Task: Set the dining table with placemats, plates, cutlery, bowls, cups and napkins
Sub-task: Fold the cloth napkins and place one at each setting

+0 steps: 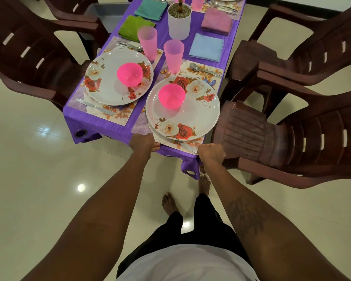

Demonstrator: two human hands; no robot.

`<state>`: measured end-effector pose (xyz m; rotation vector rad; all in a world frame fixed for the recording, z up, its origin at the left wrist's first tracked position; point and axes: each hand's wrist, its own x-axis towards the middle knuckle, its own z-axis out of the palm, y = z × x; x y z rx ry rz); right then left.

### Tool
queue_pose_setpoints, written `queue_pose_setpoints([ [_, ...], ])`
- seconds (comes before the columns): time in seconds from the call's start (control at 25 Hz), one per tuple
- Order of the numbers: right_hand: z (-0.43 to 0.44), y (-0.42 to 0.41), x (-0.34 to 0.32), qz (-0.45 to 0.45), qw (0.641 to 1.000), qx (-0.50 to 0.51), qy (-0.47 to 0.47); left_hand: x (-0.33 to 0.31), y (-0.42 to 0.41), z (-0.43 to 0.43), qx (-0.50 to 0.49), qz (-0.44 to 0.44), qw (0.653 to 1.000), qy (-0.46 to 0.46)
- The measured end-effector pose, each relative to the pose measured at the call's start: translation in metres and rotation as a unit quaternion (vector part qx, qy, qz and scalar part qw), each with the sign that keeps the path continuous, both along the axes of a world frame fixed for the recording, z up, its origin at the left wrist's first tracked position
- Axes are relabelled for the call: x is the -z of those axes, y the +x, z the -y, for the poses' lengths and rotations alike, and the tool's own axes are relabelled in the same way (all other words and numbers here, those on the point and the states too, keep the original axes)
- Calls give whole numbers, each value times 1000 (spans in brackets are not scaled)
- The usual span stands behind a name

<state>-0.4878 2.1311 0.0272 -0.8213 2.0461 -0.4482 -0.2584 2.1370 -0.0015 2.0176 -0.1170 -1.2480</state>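
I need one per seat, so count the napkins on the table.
4: teal napkin and green napkin left of the white pot, mauve napkin and blue napkin right of it. The table is cut off at its far end, so more may be hidden.

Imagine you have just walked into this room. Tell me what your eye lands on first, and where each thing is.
Two bright pink bowls stand out: the left bowl on the left plate and the near bowl on the near plate. Both plates are rose-patterned and sit over a purple tablecloth. At the table's near edge, the left hand and right hand grip the placemat under the near plate.
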Motion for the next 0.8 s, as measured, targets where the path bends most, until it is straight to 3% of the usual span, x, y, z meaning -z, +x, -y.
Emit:
queue_pose_setpoints([
  [0.56,-8,0,0,4,1000,-11,-5,-3,5,-5,-17,27,999,-4],
  [0.8,-8,0,-3,-19,999,-19,-23,-10,3,-14,10,165,986,36],
])
